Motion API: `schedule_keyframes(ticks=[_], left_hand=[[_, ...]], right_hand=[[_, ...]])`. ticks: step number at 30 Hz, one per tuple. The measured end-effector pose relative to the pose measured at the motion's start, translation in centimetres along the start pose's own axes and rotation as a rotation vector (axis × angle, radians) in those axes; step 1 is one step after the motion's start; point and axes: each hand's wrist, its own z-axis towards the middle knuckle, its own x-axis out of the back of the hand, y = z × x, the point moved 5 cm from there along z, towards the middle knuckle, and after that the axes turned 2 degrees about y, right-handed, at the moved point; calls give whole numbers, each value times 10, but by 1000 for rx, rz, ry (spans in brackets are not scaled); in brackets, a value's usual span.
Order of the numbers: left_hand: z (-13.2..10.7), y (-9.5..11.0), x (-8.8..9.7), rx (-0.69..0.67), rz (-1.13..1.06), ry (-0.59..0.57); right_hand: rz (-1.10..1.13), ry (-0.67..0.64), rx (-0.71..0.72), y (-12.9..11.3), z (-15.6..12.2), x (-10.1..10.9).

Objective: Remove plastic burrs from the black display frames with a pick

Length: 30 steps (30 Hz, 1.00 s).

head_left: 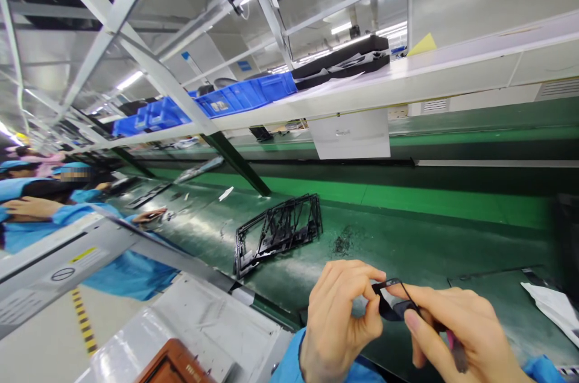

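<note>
Between my two hands is a small, thin black frame part (392, 300) with a pale inner area, raised above the green bench. My left hand (341, 316) pinches its left edge between thumb and forefinger. My right hand (461, 326) grips its right side with thumb and forefinger. A slim tool with a pink part (452, 342) is also tucked among the right hand's fingers; its kind is unclear. Beyond the left hand, several larger black rectangular frames (278, 231) lie in a loose, overlapping pile.
Tiny dark scraps (344, 241) are scattered on the green bench (407, 250). White paper (552, 310) lies at right. Blue bins (253, 93) stand on the shelf above. A brown tray (174, 365) sits lower left. Co-workers in blue sleeves (76, 217) work at left.
</note>
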Motion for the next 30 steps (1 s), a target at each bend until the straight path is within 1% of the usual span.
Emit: schedule_keyframes(ticks=[3,5,8,11,13,17,19,21,23,25,27,30], left_hand=[[-2,-4,9,38,-4,-6],[-3,-7,15,51,-7,16],[-6,-11,23,79,-65,80],[-6,-12,26,121,-198,165],[-5,-10,24,151,-288,190],[-5,-5,7,184,-470,145],[-7,-7,-1,214,-523,144],[-9,-12,-6,279,-477,128],[-10,-19,-9,341,-358,74],[-9,-23,-8,373,-249,4],[-7,-25,-6,378,-178,-40],[-7,-24,-1,323,-69,-42]], right_hand=[[36,-9,-46,2,4,7],[47,-4,-74,4,6,9],[72,-13,-106,10,7,9],[109,-23,-157,16,7,8],[130,-41,-197,19,6,6],[159,-122,-267,28,3,-3],[166,-170,-294,33,2,-8],[167,-201,-307,36,1,-12],[154,-200,-306,39,2,-12],[129,-179,-312,41,3,-9],[104,-152,-312,43,4,-5],[88,-148,-301,43,5,-1]])
